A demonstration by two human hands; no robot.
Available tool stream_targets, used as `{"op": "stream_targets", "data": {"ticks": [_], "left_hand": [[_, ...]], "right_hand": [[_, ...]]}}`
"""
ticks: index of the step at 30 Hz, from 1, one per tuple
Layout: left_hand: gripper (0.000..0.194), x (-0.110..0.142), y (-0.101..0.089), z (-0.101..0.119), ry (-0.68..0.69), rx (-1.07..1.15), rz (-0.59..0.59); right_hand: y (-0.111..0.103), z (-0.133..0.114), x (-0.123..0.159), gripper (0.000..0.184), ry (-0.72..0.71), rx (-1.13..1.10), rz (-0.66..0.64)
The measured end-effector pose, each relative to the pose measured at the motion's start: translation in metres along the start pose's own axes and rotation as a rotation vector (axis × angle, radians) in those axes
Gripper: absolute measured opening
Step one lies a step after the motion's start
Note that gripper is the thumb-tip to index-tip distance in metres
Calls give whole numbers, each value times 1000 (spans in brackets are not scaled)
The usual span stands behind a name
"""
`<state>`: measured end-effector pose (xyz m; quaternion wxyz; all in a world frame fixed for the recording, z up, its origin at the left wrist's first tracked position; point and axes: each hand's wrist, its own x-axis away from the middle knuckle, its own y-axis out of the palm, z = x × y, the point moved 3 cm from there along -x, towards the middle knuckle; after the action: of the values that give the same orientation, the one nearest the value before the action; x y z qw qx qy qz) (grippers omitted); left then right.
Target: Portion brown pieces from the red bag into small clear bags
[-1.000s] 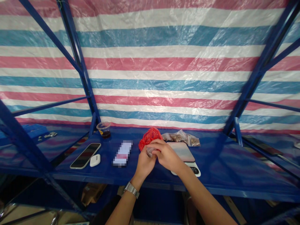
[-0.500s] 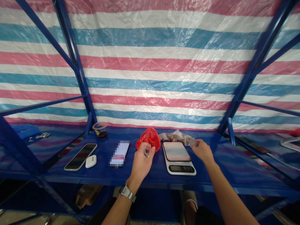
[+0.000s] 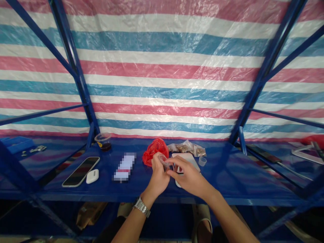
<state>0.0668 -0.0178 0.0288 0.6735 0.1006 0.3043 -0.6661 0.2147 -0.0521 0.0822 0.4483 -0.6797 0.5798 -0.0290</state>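
Note:
A small clear plastic cup [image 3: 163, 158] is held in my left hand [image 3: 159, 179], its fingers wrapped round it. My right hand [image 3: 188, 174] meets it there, thumb and fingers pinching at the cup's rim; whether several cups are nested I cannot tell. Partly hidden under my right hand is the white kitchen scale [image 3: 194, 160]. Another small clear cup [image 3: 202, 161] stands on the blue shelf just right of the scale. Behind my left hand lies an open red plastic bag [image 3: 155, 148]. Several clear bags of small brownish pieces [image 3: 186, 147] lie behind the scale.
Left on the shelf [image 3: 227, 182] are a lit phone [image 3: 125, 167], a dark phone [image 3: 81, 172], a white earbud case [image 3: 92, 176] and a plastic cup of dark liquid [image 3: 103, 142]. Blue metal posts [image 3: 76, 71] rise at both sides before a striped tarpaulin [image 3: 162, 74].
My right hand has let go of a small clear cup right of the scale and moved left to the cup in my left hand. The view has shifted slightly.

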Motion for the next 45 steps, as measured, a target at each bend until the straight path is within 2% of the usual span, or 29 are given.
{"op": "stream_targets", "data": {"ticks": [3,8,10,11,14,17,20,24,29,35,40,45], "left_hand": [[41,2,3,1,22,6,-59],[51,1,3,3,9,-29,-78],[55,-2,2,7,-23,36,-126],[51,-5,2,9,-39,93,-155],[27,-13,0,13,-74,257,-167],[32,-18,0,11,-128,306,-102],[36,-18,4,8,-170,353,-86],[37,-17,9,8,-198,384,-85],[37,-18,12,9,-210,384,-118],[34,-21,9,7,-164,361,-84],[32,-20,9,10,-177,390,-108],[30,-19,9,11,-198,432,-117]], "right_hand": [[10,-6,-2,16,37,22,47],[-4,14,-6,12,121,36,167],[-8,17,-6,14,131,45,186],[-10,18,-6,15,129,28,191],[-10,22,-6,16,125,-125,189],[-6,32,-6,26,163,-315,248],[-1,42,-7,34,226,-448,342],[4,48,-9,36,291,-533,419],[7,51,-10,38,298,-594,487],[13,49,-11,41,278,-555,419],[14,43,-10,31,221,-488,459],[12,35,-7,35,199,-407,426]]}}
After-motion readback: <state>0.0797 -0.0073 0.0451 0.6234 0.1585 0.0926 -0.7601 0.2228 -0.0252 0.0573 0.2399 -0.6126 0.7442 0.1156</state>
